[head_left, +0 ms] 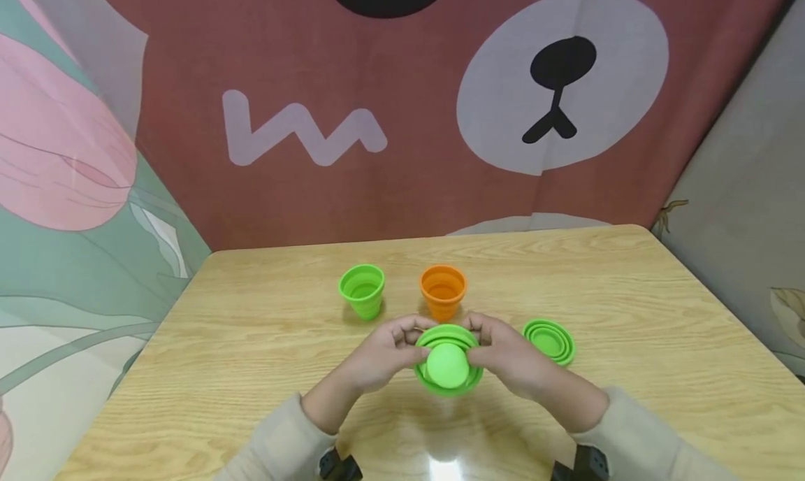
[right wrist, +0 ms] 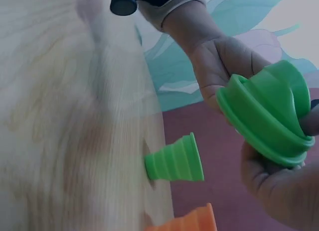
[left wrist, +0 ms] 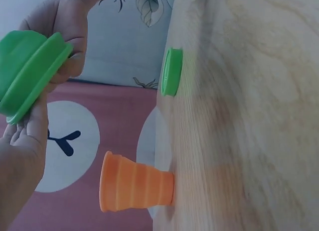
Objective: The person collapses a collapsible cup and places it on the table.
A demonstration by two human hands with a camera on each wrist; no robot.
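A green collapsible cup (head_left: 448, 366), partly folded with its base bulging toward me, is held above the table between both hands. My left hand (head_left: 386, 352) grips its left rim, thumb on the near face and fingers behind. On the opposite rim my right hand (head_left: 511, 355) holds on the same way. In the right wrist view the cup (right wrist: 269, 114) looks tilted, its folded rings uneven. Beyond the hands stand an expanded green cup (head_left: 363, 291) and an expanded orange cup (head_left: 443, 291), both upright. A flattened green cup (head_left: 549, 341) lies right of the right hand.
The wooden table (head_left: 251, 355) reaches back to a reddish-brown cloth (head_left: 409, 187) printed with a cartoon face. Patterned cloths hang at the left and right sides. The orange cup is close behind the hands.
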